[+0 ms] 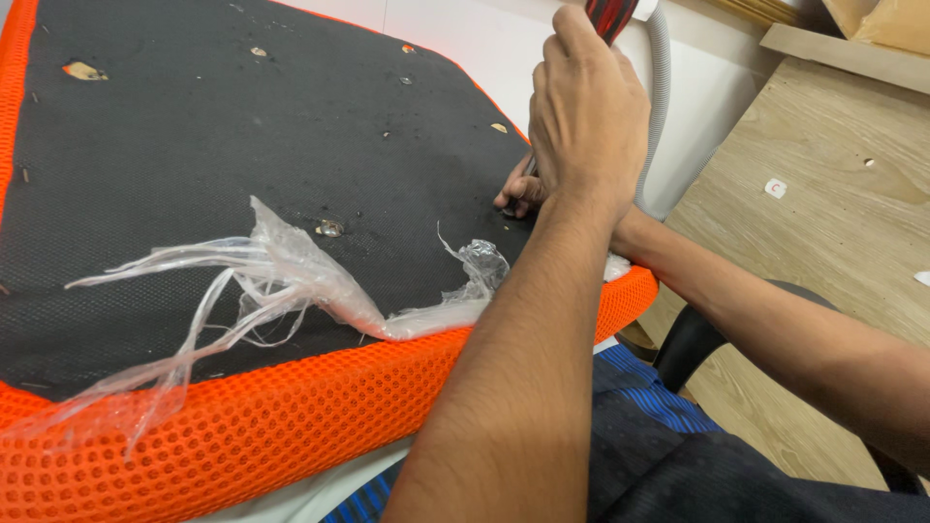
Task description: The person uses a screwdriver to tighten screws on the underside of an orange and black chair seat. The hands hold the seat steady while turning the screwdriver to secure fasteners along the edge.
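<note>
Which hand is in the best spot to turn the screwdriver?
Probably the left hand: it is wrapped round the screwdriver handle, up top. The right hand sits low by the tip on the black seat fabric, mostly hidden.

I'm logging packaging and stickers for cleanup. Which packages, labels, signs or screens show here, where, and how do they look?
Torn clear plastic wrap: crumpled, stringy, on the seat cushion's black underside.
Small sticker: white with a red mark, on the wooden board at right.
Cardboard box: brown, top right corner.
No screens or signs.

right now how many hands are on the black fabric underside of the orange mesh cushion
2: one hand grips a red-and-black-handled tool upright; the other hand sits beneath it at the tool's tip, mostly hidden.
</note>
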